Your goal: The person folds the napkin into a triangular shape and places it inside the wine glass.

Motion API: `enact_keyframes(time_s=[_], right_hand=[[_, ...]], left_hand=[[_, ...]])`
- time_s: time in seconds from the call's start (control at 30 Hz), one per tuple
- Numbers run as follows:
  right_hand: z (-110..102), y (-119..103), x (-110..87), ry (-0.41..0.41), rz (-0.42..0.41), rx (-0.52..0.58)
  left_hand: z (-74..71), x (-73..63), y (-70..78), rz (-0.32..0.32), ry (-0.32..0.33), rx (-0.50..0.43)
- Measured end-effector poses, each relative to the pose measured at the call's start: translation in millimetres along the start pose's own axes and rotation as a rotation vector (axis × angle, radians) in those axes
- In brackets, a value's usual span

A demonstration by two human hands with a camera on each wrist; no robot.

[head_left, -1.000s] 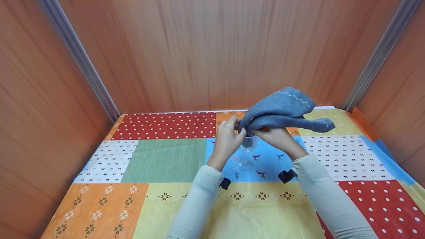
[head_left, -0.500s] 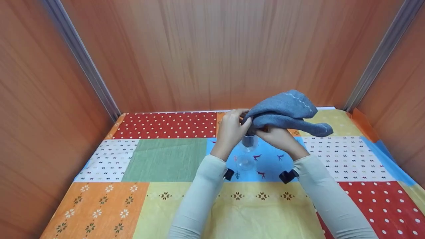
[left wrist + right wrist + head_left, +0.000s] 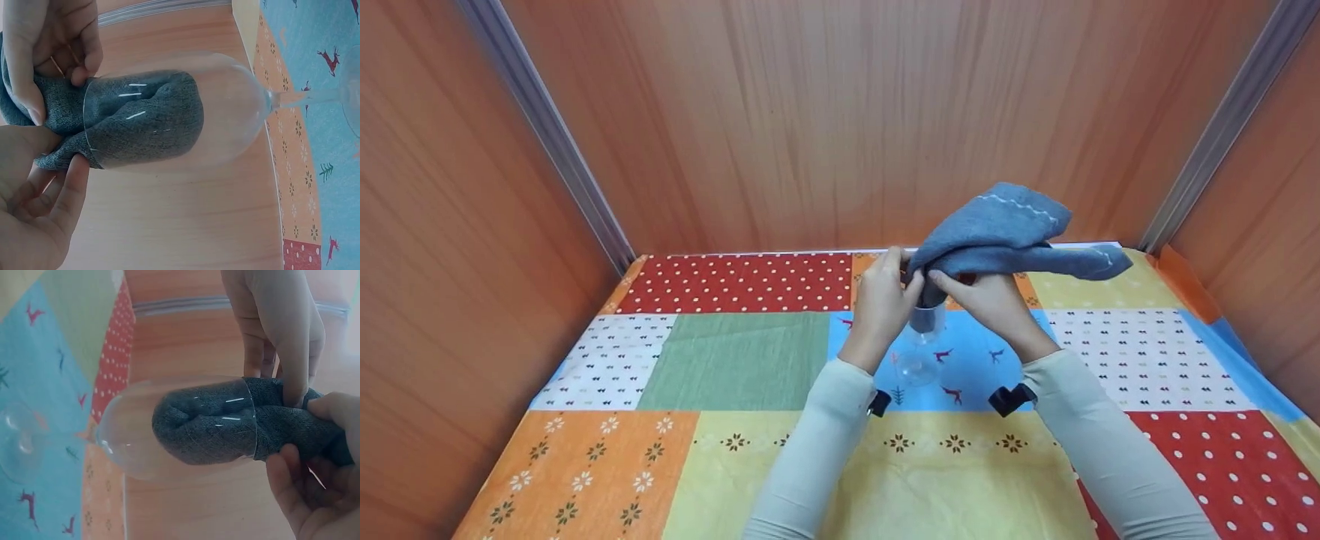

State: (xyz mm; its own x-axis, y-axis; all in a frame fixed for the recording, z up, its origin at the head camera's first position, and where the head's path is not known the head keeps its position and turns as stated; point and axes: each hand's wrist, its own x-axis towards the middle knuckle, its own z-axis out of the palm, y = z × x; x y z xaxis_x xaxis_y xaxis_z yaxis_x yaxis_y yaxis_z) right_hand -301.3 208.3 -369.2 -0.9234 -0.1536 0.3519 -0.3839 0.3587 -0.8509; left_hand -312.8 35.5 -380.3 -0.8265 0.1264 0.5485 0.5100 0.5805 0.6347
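A grey-blue cloth napkin (image 3: 997, 225) with white edge stitching has its bunched end inside a clear wine glass (image 3: 233, 112). The glass stands upright on the tablecloth. In both wrist views the rounded end of the napkin (image 3: 197, 427) fills the upper bowl, with bare glass below it. Just above the rim, my left hand (image 3: 881, 300) pinches the napkin between thumb and fingers. From the other side, my right hand (image 3: 997, 304) grips it at the same height. The napkin's loose corners fan out to the upper right, over the right hand.
A patchwork tablecloth (image 3: 742, 360) covers the table. Behind it rises a wood-grain panel (image 3: 810, 135), with more panels at both sides. Metal posts (image 3: 555, 127) mark the corners. Dark wrist cameras (image 3: 1011, 399) sit on the sleeves.
The napkin's loose corners dipped slightly, then rose. My left hand shifted a little up and right along the napkin. My right thumb moved up over the napkin. The glass stays in place.
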Motion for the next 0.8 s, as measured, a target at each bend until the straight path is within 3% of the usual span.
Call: enact_keyframes(time_s=[0.17, 0.33, 0.5, 0.8], right_hand=[[0, 2, 3.4, -0.018, -0.066, -0.011], [0, 7, 4.1, -0.060, -0.039, -0.034], [2, 10, 5.4, -0.079, -0.062, -0.039], [5, 11, 3.6, -0.102, -0.057, -0.034]], left_hand=[[3.6, -3.3, -2.4, 0.018, 0.015, 0.025], [8.0, -7.9, -5.9, 0.054, 0.031, 0.086], [8.5, -11.3, -10.4, 0.085, 0.056, 0.118], [3.9, -14.7, -14.8, -0.025, -0.018, 0.009]])
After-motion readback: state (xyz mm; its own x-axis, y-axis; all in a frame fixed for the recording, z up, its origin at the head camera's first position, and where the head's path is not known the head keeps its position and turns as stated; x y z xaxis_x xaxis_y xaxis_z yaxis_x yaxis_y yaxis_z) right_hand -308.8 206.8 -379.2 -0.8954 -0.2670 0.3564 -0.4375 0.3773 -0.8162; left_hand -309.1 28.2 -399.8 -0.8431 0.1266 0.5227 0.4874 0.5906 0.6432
